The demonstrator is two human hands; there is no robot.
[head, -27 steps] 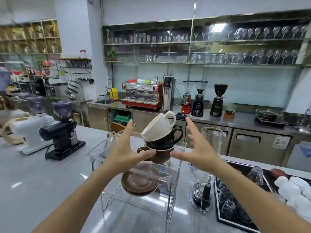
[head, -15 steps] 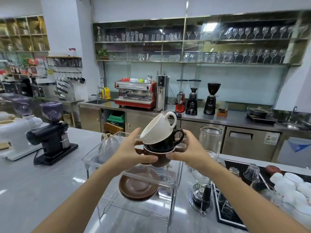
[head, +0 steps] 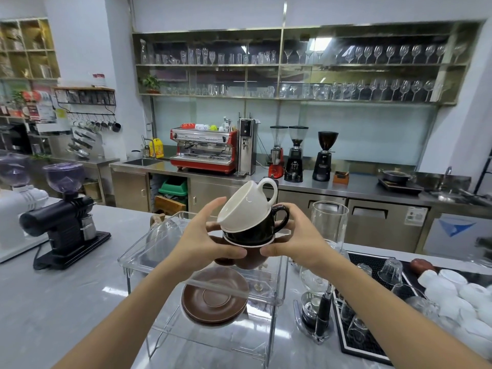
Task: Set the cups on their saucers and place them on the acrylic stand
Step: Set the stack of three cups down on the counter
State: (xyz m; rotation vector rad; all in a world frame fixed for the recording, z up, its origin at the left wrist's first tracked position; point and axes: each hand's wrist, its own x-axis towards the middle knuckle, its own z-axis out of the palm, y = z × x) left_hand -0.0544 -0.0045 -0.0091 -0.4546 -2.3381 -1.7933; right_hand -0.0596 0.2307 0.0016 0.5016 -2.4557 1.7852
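1. Now both hands have closed in: your left hand and right hand, spread wide a moment ago, clamp their fingers on the brown cup at the bottom of the stack.
2. Nested above it sit the black cup and, tilted toward 10 o'clock, the white cup.
3. You hold the stack just above the top tier of the acrylic stand, on the grey counter.
4. At 6 o'clock below, the brown saucers wait, stacked and empty.
5. With the grip secured, separating the cups looks next; mind the leaning white one.
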